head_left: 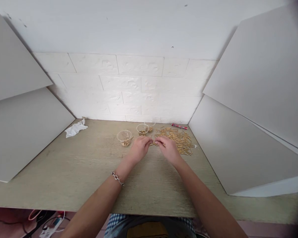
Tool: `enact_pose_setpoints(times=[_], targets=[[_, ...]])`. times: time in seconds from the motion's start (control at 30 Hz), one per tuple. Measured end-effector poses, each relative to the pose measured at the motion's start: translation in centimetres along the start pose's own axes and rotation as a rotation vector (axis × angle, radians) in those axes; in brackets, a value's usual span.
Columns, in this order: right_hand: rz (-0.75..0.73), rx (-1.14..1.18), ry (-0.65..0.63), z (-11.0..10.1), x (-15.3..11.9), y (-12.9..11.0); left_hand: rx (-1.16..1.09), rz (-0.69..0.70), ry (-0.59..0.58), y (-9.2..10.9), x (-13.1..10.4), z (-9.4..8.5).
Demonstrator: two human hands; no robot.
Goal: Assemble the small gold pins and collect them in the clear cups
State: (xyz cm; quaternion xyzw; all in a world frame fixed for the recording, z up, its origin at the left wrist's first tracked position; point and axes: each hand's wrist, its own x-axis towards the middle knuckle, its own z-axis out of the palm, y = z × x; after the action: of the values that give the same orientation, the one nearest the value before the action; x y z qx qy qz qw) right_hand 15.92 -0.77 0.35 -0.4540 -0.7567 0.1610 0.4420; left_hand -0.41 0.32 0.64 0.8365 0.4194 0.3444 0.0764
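Observation:
My left hand [139,147] and my right hand [168,148] meet over the table, fingertips pinched close together. Between them is a small gold-coloured piece, too small to make out clearly; it looks like one of the thin gold rods. A loose heap of these gold rods [178,138] spreads just beyond and to the right of my right hand. Left of my left hand stands a clear plastic cup [124,136] with small gold pieces at its bottom. Another clear cup [142,129] with gold pieces stands behind my hands, and a third [150,124] partly behind it.
A red marker-like tube [179,126] lies at the back right by the wall. Crumpled white tissue [76,128] lies at the back left. Grey panels stand along both sides of the wooden table [89,172]. Cables [54,226] hang below the front edge at left.

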Motion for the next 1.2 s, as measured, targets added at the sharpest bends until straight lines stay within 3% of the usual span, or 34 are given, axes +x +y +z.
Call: enact_pose_setpoints(times=[0.23, 0.43, 0.7, 0.93, 1.2], targets=[[0.063, -0.001, 0.021, 0.3, 0.0, 0.0, 0.14, 0.042, 0.026, 0.5, -0.3, 0.0], [0.226, 0.099, 0.07, 0.8, -0.1, -0.6, 0.266, 0.051, 0.099, 1.0, -0.6, 0.2], [0.369, 0.159, 0.156, 1.4, -0.2, -1.6, 0.263, 0.032, 0.12, 1.2, -0.6, 0.3], [0.315, 0.145, 0.253, 2.1, -0.7, -1.9, 0.27, 0.045, 0.137, 1.4, -0.6, 0.1], [0.234, 0.134, 0.225, 1.7, -0.6, -1.6, 0.303, 0.098, 0.105, 1.3, -0.5, -0.4]])
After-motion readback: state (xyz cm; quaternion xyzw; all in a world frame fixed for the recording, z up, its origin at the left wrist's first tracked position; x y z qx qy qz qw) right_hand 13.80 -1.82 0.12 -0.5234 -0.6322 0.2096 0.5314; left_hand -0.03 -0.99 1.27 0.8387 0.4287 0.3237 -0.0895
